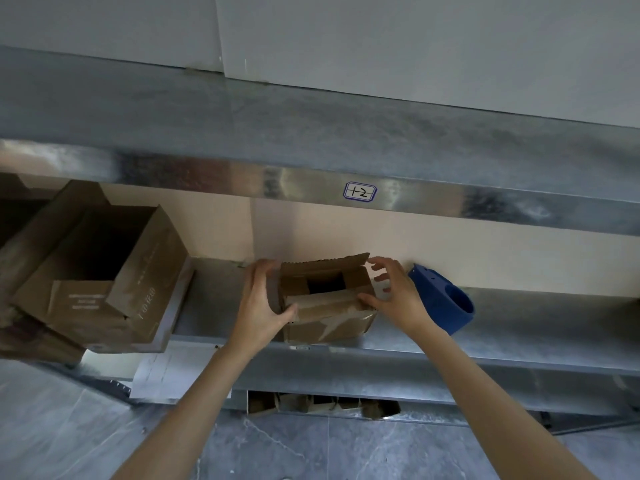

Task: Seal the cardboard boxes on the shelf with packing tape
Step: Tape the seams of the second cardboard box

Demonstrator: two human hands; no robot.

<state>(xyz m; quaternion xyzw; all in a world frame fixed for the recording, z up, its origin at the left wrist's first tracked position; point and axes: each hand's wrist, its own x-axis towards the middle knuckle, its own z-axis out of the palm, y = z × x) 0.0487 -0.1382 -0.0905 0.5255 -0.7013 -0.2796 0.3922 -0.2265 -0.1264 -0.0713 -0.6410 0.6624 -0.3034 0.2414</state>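
One shelf (536,317) holds the box (325,303) mid-frame, long axis left-right, flaps unsealed; the dispenser (441,301) lies just right of the right hand (393,292) (fingers spread, thumb touching the box); the left hand (261,303) grips the box's left end.

Your left forearm (194,403) and right forearm (485,393) are both bare, with uncovered skin from the lower edge of the view right up to the wrists. Your left hand (263,306) and right hand (398,296) are bare as well. The forearms are slim, and the fingers are long and thin. Your nails are too blurred to make out.
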